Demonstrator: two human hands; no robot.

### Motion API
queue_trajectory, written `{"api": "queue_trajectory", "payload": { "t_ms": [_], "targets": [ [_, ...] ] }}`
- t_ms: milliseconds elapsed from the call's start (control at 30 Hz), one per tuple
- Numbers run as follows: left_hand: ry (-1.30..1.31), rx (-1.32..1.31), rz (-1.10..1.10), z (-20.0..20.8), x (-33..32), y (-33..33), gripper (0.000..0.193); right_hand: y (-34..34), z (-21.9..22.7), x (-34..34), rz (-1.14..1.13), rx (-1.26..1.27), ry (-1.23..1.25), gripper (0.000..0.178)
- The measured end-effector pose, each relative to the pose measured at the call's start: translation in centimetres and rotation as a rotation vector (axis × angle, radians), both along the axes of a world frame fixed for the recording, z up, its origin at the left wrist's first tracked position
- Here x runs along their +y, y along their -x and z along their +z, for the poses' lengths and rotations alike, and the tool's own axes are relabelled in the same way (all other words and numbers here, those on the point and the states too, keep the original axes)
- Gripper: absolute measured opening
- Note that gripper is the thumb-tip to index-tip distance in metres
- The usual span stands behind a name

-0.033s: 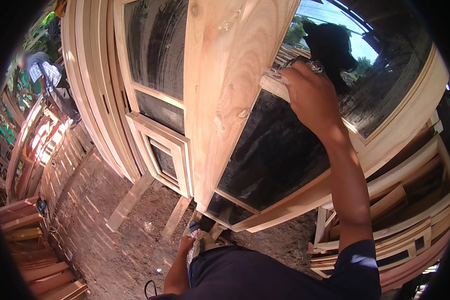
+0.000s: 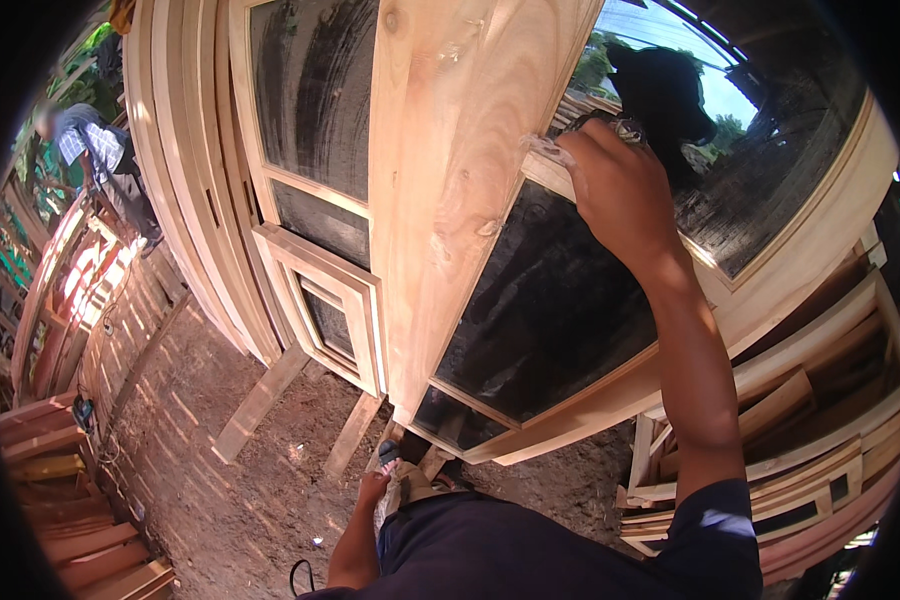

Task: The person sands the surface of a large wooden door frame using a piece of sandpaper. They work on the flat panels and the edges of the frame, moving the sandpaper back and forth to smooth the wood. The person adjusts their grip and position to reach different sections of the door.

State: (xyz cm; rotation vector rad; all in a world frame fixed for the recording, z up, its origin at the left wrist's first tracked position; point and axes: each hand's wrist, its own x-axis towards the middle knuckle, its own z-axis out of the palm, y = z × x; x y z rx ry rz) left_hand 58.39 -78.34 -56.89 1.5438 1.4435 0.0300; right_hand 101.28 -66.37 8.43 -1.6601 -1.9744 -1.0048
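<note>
My right hand [image 2: 618, 180] reaches up to a pale wooden frame with glass panes. Its fingers are closed on a crumpled whitish wad [image 2: 548, 152], pressed at the wooden crossbar between the upper pane [image 2: 770, 190] and the darker lower pane [image 2: 560, 310]. Whether the wad is cloth or plastic is unclear. The upper pane mirrors trees, sky and a dark head shape. Down by my side, my left hand [image 2: 374, 487] is small in view with its fingers curled. Something pale shows beside it, too small to name.
More glazed frames [image 2: 315, 100] lean upright to the left, with a small frame [image 2: 320, 310] in front. Wooden planks [image 2: 260, 405] lie on the dirt floor. Stacked frames [image 2: 790, 480] stand at right, reddish boards [image 2: 90, 540] at lower left. Another person [image 2: 95, 150] bends over at far left.
</note>
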Motion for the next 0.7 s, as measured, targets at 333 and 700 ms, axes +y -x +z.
{"api": "queue_trajectory", "payload": {
  "t_ms": [333, 700],
  "targets": [
    [0.026, -0.028, 0.025, -0.1, -1.2, 0.5, 0.030, 0.7, 1.1, -0.7, -0.180, -0.129, 0.119, 0.008],
    [-0.043, -0.034, -0.075, -1.7, -2.2, 1.6, 0.030, -1.1, 0.9, -3.2, -0.147, -0.016, 0.095, 0.006]
  ]
}}
